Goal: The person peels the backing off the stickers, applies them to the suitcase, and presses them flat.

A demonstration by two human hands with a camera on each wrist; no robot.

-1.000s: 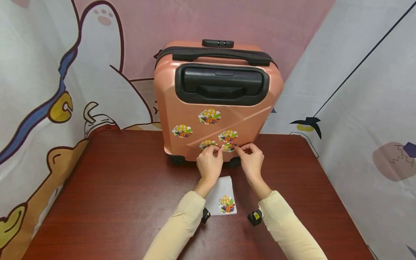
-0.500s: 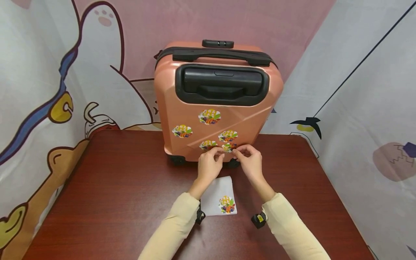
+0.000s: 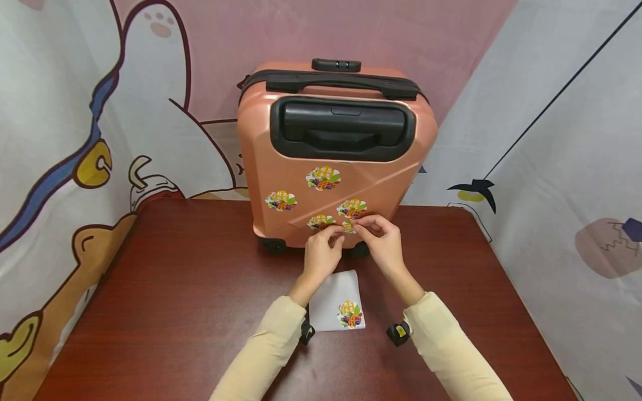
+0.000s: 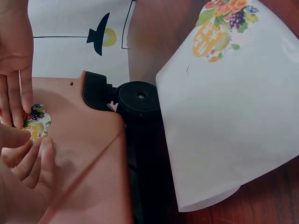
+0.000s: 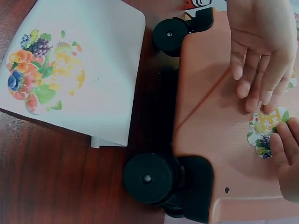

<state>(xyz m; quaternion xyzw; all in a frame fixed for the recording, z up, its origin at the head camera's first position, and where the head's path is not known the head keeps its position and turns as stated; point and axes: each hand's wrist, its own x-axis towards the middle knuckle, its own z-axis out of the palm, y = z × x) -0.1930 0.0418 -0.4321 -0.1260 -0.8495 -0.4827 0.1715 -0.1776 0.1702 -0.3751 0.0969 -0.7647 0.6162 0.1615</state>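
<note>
A round fruit-print sticker [image 3: 348,227] lies against the lower front of a rose-gold suitcase [image 3: 271,223]. My left hand [image 3: 322,252] touches its left edge with the fingertips. From the other side, my right hand [image 3: 385,245] rests its fingers over the right part of the sticker, hiding some of it. In the right wrist view, the left hand's fingers [image 5: 252,77] are fairly straight, and the sticker [image 5: 261,133] looks flat on the shell. Several matching stickers, such as the upper one [image 3: 323,178], are on the suitcase.
A white backing sheet [image 3: 328,309] with one fruit sticker [image 3: 350,314] lies on the brown table [image 3: 190,312] below the hands. The suitcase stands upright on black wheels [image 3: 273,245] near the table's back edge. Printed cloth [image 3: 210,33] hangs behind and at both sides.
My right hand has shifted left across the sticker, covering more of it. My left forearm has moved slightly left, uncovering more of the sheet. The suitcase has stayed in place.
</note>
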